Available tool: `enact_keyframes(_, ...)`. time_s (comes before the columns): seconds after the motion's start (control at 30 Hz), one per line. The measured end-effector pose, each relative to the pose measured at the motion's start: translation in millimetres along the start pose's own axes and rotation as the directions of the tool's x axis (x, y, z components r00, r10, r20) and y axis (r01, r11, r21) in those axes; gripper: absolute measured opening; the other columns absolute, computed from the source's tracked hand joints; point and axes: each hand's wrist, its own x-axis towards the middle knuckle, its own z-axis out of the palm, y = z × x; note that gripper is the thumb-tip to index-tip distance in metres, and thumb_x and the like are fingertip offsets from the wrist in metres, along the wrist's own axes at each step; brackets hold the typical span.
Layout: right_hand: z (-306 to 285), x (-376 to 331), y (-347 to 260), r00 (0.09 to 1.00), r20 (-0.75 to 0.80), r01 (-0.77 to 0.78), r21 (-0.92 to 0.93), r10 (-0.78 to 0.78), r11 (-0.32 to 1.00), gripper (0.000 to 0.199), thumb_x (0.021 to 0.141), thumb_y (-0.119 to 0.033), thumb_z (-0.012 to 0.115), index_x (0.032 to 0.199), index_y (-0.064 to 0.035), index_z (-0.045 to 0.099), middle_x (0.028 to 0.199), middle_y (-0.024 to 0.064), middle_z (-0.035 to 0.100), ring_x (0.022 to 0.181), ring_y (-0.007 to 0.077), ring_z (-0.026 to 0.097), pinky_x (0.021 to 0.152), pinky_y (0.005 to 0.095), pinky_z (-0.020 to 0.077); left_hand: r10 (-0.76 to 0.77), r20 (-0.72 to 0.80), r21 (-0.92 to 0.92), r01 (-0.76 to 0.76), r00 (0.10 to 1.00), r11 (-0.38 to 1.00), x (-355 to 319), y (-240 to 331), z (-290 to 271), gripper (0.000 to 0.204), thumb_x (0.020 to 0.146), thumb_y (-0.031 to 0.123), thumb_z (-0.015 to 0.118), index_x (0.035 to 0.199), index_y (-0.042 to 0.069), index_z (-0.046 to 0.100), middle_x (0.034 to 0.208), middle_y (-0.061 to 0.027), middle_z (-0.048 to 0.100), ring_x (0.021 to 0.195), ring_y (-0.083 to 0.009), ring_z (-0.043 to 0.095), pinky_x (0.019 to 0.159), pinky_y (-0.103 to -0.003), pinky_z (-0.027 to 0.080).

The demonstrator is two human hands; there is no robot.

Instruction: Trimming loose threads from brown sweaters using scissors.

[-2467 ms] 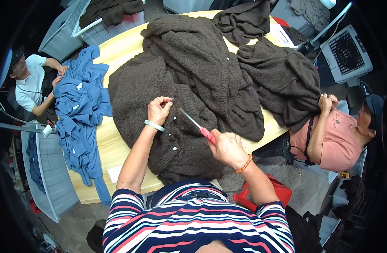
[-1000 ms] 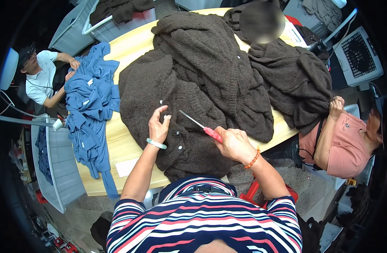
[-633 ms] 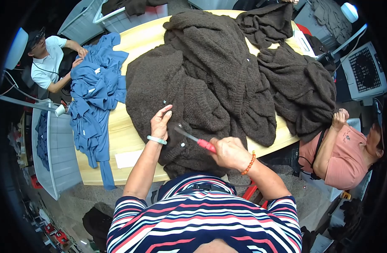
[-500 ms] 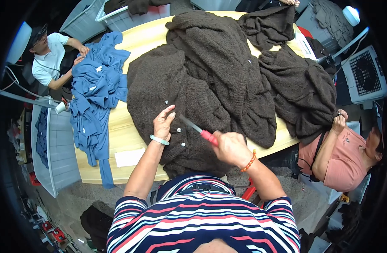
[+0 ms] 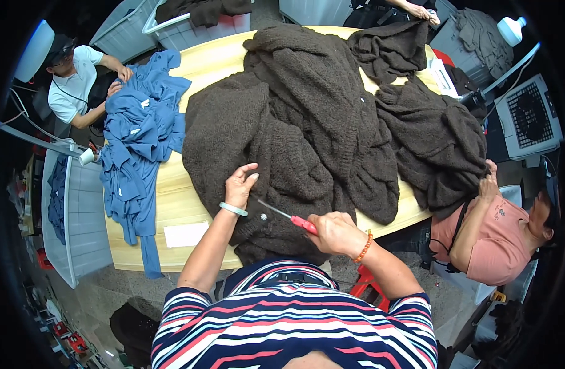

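Observation:
A dark brown knitted garment (image 5: 227,117) lies heaped on the table before me. Resting on it near its left edge, my left hand (image 5: 238,189) has its thumb and forefinger apart. My right hand (image 5: 338,232) is closed round a pink-handled tool (image 5: 304,224). The tool's thin metal shaft points toward the left hand, over the knit; I cannot tell whether its tip touches the cloth. A pale, shiny button (image 5: 263,216) shows on the knit below the shaft. Any other button close by is hidden or too small to see.
Blue garments (image 5: 132,135) cover the table's left end, where a person in white (image 5: 73,86) handles them. A person in pink (image 5: 492,240) holds brown knitwear (image 5: 439,141) at right. Another person's hand (image 5: 418,11) grips cloth at the far side. White paper (image 5: 185,235) lies left of me.
Both hands have moved slightly nearer to me, and the tool's tip has dropped toward the left hand. Two pale buttons seen beside the left hand before no longer show clearly.

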Motion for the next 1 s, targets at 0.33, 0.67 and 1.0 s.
enact_keyframes(0.33, 3.8, -26.5, 30.7, 0.965, -0.085, -0.235, 0.141, 0.248, 0.962, 0.018, 0.086, -0.023, 0.065, 0.092, -0.0080, 0.057, 0.070, 0.0202, 0.062, 0.071, 0.0397, 0.063, 0.065, 0.0481, 0.0491, 0.399, -0.601, 0.199, -0.354, 0.692, 0.914, -38.3, 99.9, -166.7, 0.032, 0.087, -0.004, 0.059, 0.119, -0.003, 0.060, 0.118, -0.0117, 0.063, 0.102, -0.0177, 0.062, 0.091, -0.029, 0.049)
enact_keyframes(0.67, 36.2, 4.6, 23.8, 0.979, -0.067, -0.183, 0.128, 0.192, 0.975, 0.017, 0.085, -0.019, 0.064, 0.091, -0.0068, 0.055, 0.077, 0.0180, 0.064, 0.076, 0.0382, 0.063, 0.067, 0.0483, 0.0509, 0.654, -0.119, 0.928, -0.150, 0.747, 0.340, -127.6, 28.9, -76.8, 0.051, 0.079, 0.016, 0.074, 0.126, 0.004, 0.056, 0.122, -0.0148, 0.056, 0.116, -0.0280, 0.052, 0.098, -0.037, 0.042)
enact_keyframes(1.0, 25.5, 7.3, 28.6, 0.953, -0.104, -0.256, 0.227, 0.284, 0.940, 0.023, 0.087, -0.020, 0.062, 0.106, -0.0082, 0.058, 0.085, 0.0214, 0.064, 0.083, 0.0408, 0.063, 0.073, 0.0476, 0.0499, 0.081, 0.450, 0.864, -0.456, 0.889, 0.212, -79.2, 27.4, 12.7, 0.036, 0.072, 0.003, 0.069, 0.107, 0.009, 0.064, 0.095, -0.0120, 0.059, 0.089, -0.0326, 0.060, 0.076, -0.040, 0.051)
